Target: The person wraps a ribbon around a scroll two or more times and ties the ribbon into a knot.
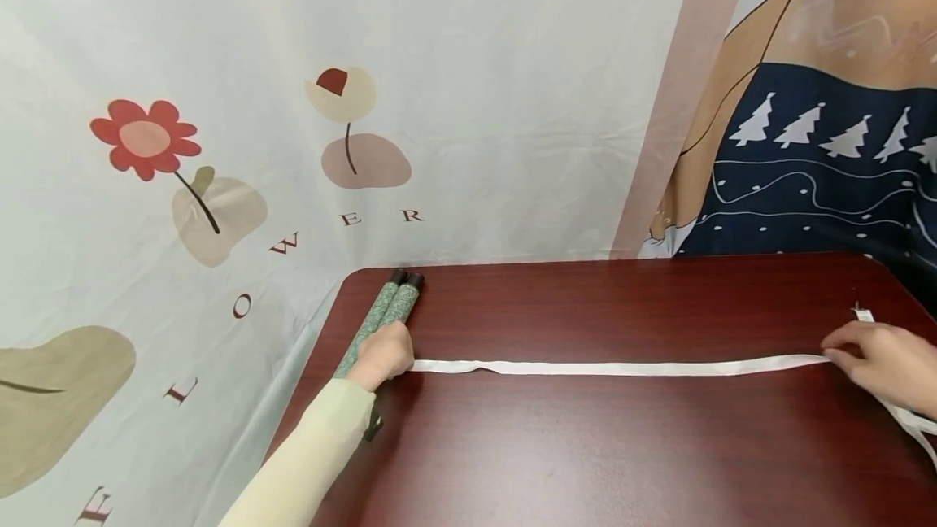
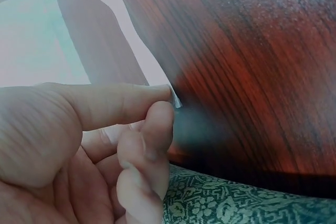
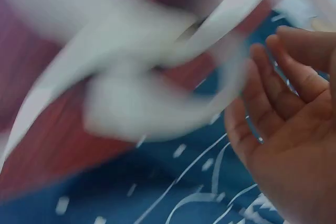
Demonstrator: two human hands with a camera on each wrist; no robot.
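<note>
My left hand (image 1: 382, 354) pinches one end of a white ribbon (image 1: 586, 368) between thumb and bent fingers, and a frayed tip pokes out past them in the left wrist view. From there the ribbon stretches nearly straight across the dark red table to my right hand (image 1: 886, 364). Thumb and forefinger of that hand meet on the ribbon at the right side. More of it hangs in loops below the right palm, a blurred white band (image 3: 142, 103) in the right wrist view. Under my left wrist lie two green patterned rods (image 1: 388, 307) with black ends, partly hidden.
The reddish-brown wooden table (image 1: 556, 307) has its far edge against a pale curtain (image 1: 512, 104) printed with flowers and letters. A small white tag-like piece (image 1: 865, 315) lies near the right hand. A printed dark blue cloth (image 1: 820, 185) hangs behind the right end.
</note>
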